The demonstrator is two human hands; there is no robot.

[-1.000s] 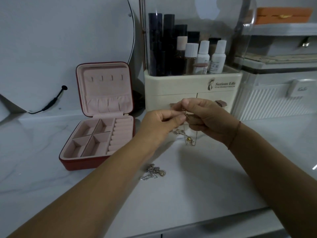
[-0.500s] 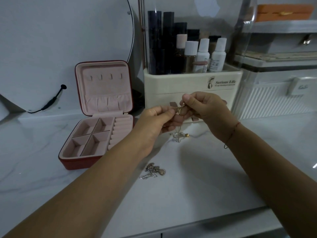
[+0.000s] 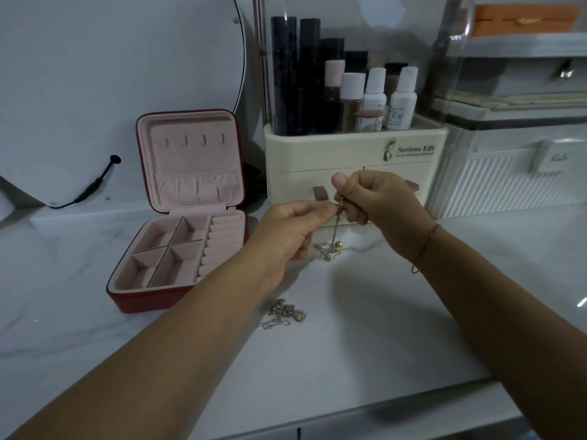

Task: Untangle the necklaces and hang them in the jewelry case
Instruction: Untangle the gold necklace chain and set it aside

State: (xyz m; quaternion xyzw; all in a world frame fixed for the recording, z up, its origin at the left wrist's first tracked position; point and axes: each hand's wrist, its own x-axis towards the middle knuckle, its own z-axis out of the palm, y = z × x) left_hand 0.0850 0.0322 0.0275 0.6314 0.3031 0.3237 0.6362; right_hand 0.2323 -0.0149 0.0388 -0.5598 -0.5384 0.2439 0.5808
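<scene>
A thin gold necklace [image 3: 334, 231] hangs between both hands above the marble counter, its lower end bunched with a small gold bead on the surface. My left hand [image 3: 290, 231] pinches the chain's top from the left. My right hand [image 3: 378, 206] pinches the same spot from the right, thumb up. A second tangled pile of necklaces [image 3: 286, 314] lies on the counter, nearer me, under my left forearm's edge. The red jewelry case [image 3: 178, 217] stands open at the left, its pink lid upright with a row of small hooks [image 3: 194, 140], all bare.
A cream cosmetics organiser [image 3: 355, 166] with bottles and a clear cover stands right behind my hands. A white ribbed storage box [image 3: 514, 179] is at the right. A round mirror [image 3: 120, 90] with a black cable leans at the back left. The counter's front edge [image 3: 349, 417] runs below.
Both hands have lifted slightly and drawn the chain's top end higher, so more of the necklace hangs straight down. The pile on the counter and the case have not moved.
</scene>
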